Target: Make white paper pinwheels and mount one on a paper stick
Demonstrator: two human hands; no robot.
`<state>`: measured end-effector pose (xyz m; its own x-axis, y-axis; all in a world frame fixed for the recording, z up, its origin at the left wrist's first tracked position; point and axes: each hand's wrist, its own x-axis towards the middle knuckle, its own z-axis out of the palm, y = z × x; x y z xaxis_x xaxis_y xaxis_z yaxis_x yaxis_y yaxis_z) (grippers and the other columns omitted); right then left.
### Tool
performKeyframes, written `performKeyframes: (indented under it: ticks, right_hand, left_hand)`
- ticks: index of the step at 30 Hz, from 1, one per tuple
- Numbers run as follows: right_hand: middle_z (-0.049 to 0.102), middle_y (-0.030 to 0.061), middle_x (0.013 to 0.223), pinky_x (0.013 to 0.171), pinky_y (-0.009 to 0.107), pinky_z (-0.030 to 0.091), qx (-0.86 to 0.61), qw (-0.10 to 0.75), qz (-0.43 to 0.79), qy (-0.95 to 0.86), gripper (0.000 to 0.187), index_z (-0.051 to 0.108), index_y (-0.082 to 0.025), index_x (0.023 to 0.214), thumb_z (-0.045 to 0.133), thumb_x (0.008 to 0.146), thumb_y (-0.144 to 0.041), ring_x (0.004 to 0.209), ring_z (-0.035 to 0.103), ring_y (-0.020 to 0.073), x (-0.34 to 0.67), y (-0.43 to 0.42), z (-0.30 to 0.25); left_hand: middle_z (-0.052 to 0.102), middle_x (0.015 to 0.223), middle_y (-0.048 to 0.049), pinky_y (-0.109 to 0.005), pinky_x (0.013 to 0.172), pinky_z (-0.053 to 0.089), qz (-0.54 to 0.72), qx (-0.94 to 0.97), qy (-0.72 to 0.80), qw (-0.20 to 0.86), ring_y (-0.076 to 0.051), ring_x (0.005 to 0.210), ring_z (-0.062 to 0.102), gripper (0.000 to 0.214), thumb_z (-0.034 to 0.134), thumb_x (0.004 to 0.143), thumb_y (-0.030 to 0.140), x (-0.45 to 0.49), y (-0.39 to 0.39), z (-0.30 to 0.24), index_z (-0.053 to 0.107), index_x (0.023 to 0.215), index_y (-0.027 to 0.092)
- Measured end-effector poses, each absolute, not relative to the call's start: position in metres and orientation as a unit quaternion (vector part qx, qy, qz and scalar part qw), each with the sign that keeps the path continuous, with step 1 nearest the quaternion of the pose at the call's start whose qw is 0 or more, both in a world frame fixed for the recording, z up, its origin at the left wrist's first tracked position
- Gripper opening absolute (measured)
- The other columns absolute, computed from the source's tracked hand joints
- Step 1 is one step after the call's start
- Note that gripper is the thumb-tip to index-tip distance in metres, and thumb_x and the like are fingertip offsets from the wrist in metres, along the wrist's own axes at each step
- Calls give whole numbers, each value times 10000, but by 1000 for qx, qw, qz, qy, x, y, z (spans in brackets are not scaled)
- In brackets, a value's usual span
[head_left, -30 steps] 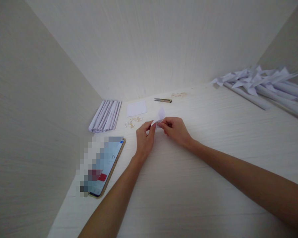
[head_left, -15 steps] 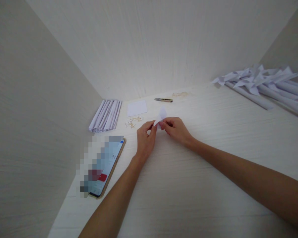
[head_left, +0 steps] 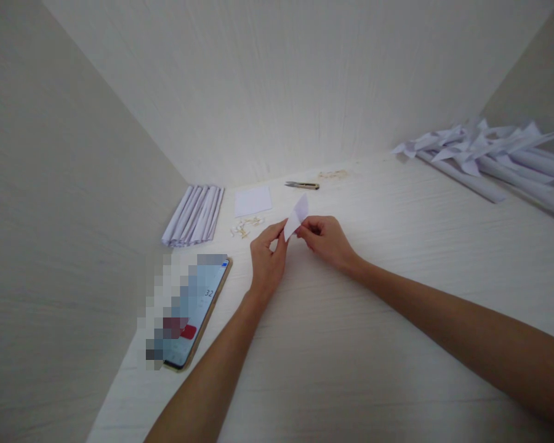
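Observation:
A small piece of white paper [head_left: 296,216] is pinched between my two hands above the middle of the table. My left hand [head_left: 268,255] grips its left edge with thumb and fingers. From the other side my right hand [head_left: 327,240] pinches the paper's right edge; part of the paper is hidden behind those fingers. Beyond the left hand lie small white-and-tan pieces [head_left: 244,227] in a loose cluster, with a flat stack of white paper [head_left: 253,201] behind them. Thread snips [head_left: 301,185] rest farther back, past the paper.
Rolled white paper tubes [head_left: 194,215] lie side by side at the left. A phone [head_left: 198,314] lies near the left forearm, partly blurred out. Paper pinwheels on tubes [head_left: 475,160] are piled at the back right. Small tan bits [head_left: 333,175] lie by the rear wall [head_left: 300,92].
The paper between my hands has turned, showing more of its flat face. Both hands keep their grip and stay almost in place. The phone's number went from 31 to 32.

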<state>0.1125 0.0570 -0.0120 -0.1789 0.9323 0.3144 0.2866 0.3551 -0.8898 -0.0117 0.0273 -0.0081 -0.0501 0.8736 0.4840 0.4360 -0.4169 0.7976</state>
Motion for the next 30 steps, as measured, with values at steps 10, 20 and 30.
performKeyframes:
  ticks: [10,20,30]
  right_hand:
    - [443,-33,442,436,211,264,-459,456,340,-682,223,534,-133,522,499,697,-268,427,356,68,112,57,-12]
    - [443,-31,419,426,213,257,-463,457,334,-682,227,520,-140,493,502,686,-257,420,370,73,112,55,-11]
    - [423,-39,416,428,215,246,-468,465,317,-682,267,498,-140,477,527,697,-287,419,341,64,113,56,-11]
  left_hand:
    - [655,989,-67,-304,849,425,538,641,495,233,-156,927,579,266,486,751,155,-12,30,-12,631,973,149]
    - [653,1003,-56,-312,839,432,539,629,495,262,-174,937,575,272,521,732,201,-12,31,-12,631,978,161]
    - [663,967,-45,-294,768,451,531,616,506,289,-168,874,591,274,524,733,248,-12,31,-10,637,969,169]
